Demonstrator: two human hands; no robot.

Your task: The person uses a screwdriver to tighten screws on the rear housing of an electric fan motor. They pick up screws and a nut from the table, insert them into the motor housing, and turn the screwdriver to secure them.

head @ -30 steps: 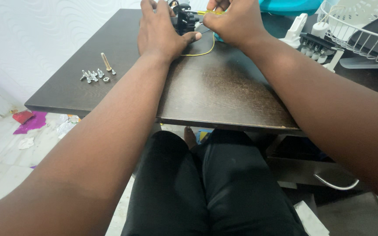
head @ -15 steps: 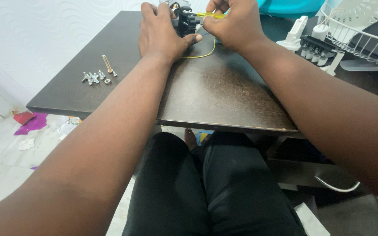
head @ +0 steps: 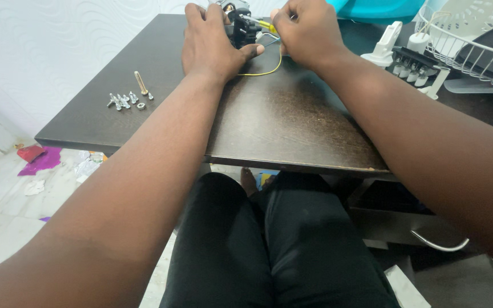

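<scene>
Head view, person seated at a dark brown wooden table (head: 292, 122). The left hand (head: 209, 43) is wrapped around a small black mechanical part with metal fittings (head: 241, 28) at the far edge of the table, thumb stretched along its near side, fingers curled over its left flank, bracing it upright. The right hand (head: 309, 31) is closed in a fist around a tool with a yellow handle (head: 266, 24), whose thin metal tip points left into the top of the black part. A thin yellow wire (head: 263, 71) loops from under the part across the table surface between the 2 hands.

Compared with 1.0 s ago, both hands and the part sit at the same spot; only the camera has tipped slightly, so the work at the tool tip appears to be a steady, continuing engagement rather than a new reach.

To the left lies a cluster of small silver screws and nuts with 1 brass-coloured bolt (head: 129, 97), untouched. At right stand a white plastic fixture (head: 386, 45) and a white wire basket (head: 469, 48).
</scene>
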